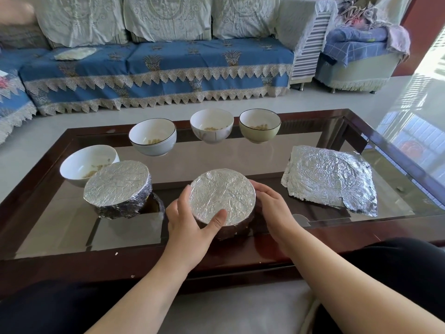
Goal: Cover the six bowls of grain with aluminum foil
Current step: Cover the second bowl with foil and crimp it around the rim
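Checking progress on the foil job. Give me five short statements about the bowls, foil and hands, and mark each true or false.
1. Two bowls are foil-covered. True: the left covered bowl and the centre covered bowl.
2. Four bowls stand uncovered. True.
3. The spare foil sheets lie left of the bowls. False: they lie at the right of the table.
4. Both hands are on the left covered bowl. False: the left hand and right hand are around the centre covered bowl.
5. The green bowl is empty. False: it holds grain.

Both forearms reach forward, left grip (192,220) and right grip (273,208) curled inward.
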`<state>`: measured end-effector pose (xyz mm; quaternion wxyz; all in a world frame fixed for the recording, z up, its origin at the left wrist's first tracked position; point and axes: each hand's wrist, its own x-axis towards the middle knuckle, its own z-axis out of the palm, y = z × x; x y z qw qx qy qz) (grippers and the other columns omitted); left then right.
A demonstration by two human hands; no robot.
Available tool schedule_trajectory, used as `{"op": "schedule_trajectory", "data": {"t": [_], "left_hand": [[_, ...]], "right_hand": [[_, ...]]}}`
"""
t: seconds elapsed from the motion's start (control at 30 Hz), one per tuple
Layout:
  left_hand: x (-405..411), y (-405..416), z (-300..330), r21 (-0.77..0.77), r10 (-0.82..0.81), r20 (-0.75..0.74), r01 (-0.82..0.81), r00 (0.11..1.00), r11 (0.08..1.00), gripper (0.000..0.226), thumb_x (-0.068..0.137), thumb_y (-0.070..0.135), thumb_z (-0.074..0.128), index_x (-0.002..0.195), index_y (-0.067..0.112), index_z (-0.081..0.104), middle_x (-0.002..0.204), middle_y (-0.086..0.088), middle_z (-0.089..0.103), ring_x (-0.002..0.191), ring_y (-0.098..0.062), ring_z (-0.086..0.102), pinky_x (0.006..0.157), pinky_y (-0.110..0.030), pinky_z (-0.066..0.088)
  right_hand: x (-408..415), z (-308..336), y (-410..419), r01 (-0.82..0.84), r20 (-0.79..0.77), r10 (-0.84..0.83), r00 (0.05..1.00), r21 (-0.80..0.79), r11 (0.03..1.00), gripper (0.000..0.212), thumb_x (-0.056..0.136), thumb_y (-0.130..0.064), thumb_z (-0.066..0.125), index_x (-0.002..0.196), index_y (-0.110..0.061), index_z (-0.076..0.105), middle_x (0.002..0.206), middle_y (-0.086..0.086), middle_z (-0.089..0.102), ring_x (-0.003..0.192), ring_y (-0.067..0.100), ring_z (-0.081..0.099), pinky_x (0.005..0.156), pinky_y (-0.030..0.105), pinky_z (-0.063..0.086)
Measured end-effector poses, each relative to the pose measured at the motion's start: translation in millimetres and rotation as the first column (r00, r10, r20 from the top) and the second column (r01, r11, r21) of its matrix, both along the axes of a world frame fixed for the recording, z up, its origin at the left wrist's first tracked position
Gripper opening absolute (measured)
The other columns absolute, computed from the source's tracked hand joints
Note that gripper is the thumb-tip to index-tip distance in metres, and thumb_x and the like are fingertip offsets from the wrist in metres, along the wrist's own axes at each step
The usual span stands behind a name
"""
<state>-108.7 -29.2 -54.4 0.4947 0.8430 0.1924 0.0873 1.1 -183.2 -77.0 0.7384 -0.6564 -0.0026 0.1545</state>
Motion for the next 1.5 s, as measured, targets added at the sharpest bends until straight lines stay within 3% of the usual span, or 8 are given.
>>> {"op": "schedule_trajectory", "data": {"t": [0.17, 0.27, 0.6, 0.77, 0.9, 1.1, 1.33, 1.5], "left_hand": [[9, 13, -7, 0.249, -0.037, 0.082, 0.015, 0.996, 0.968, 0.101, 0.073, 0.081, 0.042, 0.154, 0.024, 0.021, 0.157, -0.006, 0.012, 0.147, -0.02, 0.013, 0.114, -0.03, 0.015], [16, 13, -12, 0.405, -0.173, 0.121, 0.11, 0.978, 0.908, 0.102, 0.077, 0.09, 0.029, 0.154, 0.023, 0.025, 0.163, -0.004, 0.01, 0.151, -0.017, 0.008, 0.116, -0.035, 0.018], [20, 12, -16, 0.45, -0.201, -0.002, 0.18, 0.98, 0.875, 0.129, 0.055, 0.101, 0.035, 0.157, 0.027, 0.009, 0.165, -0.002, -0.004, 0.152, -0.02, -0.003, 0.12, -0.041, 0.015], [20, 7, -13, 0.412, -0.175, -0.015, 0.166, 0.984, 0.896, 0.123, 0.056, 0.089, 0.047, 0.156, 0.029, 0.009, 0.165, 0.002, -0.004, 0.151, -0.02, 0.002, 0.118, -0.041, 0.02], [20, 6, -15, 0.419, -0.158, -0.016, 0.15, 0.987, 0.895, 0.125, 0.055, 0.09, 0.046, 0.156, 0.028, 0.009, 0.165, -0.001, -0.003, 0.15, -0.022, 0.005, 0.118, -0.04, 0.02], [21, 4, -15, 0.425, -0.152, -0.012, 0.143, 0.988, 0.894, 0.126, 0.054, 0.09, 0.045, 0.157, 0.028, 0.007, 0.165, -0.003, -0.002, 0.15, -0.024, 0.006, 0.118, -0.04, 0.02], [20, 2, -13, 0.434, -0.134, -0.019, 0.129, 0.991, 0.892, 0.127, 0.054, 0.091, 0.043, 0.157, 0.027, 0.004, 0.165, -0.003, -0.003, 0.15, -0.024, 0.006, 0.118, -0.04, 0.021], [19, -2, -12, 0.451, -0.128, -0.017, 0.122, 0.992, 0.884, 0.125, 0.058, 0.091, 0.042, 0.157, 0.025, 0.003, 0.165, -0.003, -0.007, 0.151, -0.027, 0.006, 0.118, -0.04, 0.021]], "right_hand": [[-2, -19, 0, 0.211, 0.011, -0.21, 0.978, -0.029, 0.977, 0.015, 0.096, -0.031, 0.054, 0.109, -0.027, 0.058, 0.113, 0.006, 0.067, 0.101, 0.022, 0.067, 0.095, 0.051, 0.052], [-16, -23, 4, 0.215, 0.09, -0.204, 0.975, -0.141, 0.966, 0.025, 0.087, -0.051, 0.055, 0.101, -0.032, 0.063, 0.102, -0.002, 0.071, 0.097, 0.023, 0.068, 0.09, 0.056, 0.053], [-21, -26, 13, 0.296, 0.035, -0.294, 0.955, -0.116, 0.948, 0.019, 0.096, -0.037, 0.056, 0.089, -0.021, 0.064, 0.088, 0.003, 0.069, 0.084, 0.021, 0.065, 0.086, 0.051, 0.054], [-17, -15, 10, 0.283, -0.224, -0.245, 0.943, 0.153, 0.947, 0.025, 0.094, -0.024, 0.065, 0.076, -0.009, 0.06, 0.067, 0.009, 0.063, 0.056, 0.017, 0.056, 0.053, 0.028, 0.045], [-14, -7, 8, 0.231, -0.277, -0.176, 0.945, 0.181, 0.956, 0.016, 0.093, -0.016, 0.064, 0.088, -0.001, 0.061, 0.061, 0.006, 0.062, 0.045, 0.013, 0.055, 0.043, 0.024, 0.043], [-10, -18, 10, 0.292, -0.283, -0.254, 0.925, 0.1, 0.951, 0.01, 0.089, -0.006, 0.066, 0.094, -0.004, 0.058, 0.07, 0.011, 0.06, 0.054, 0.018, 0.052, 0.051, 0.03, 0.044], [-5, -28, 13, 0.322, -0.199, -0.319, 0.927, -0.019, 0.947, 0.016, 0.087, -0.004, 0.066, 0.101, -0.009, 0.061, 0.102, 0.02, 0.069, 0.083, 0.026, 0.063, 0.087, 0.049, 0.053], [-11, -16, 9, 0.351, -0.2, -0.333, 0.922, 0.062, 0.934, 0.018, 0.097, -0.001, 0.043, 0.102, -0.011, 0.057, 0.097, 0.008, 0.068, 0.082, 0.018, 0.064, 0.082, 0.035, 0.054]]}}
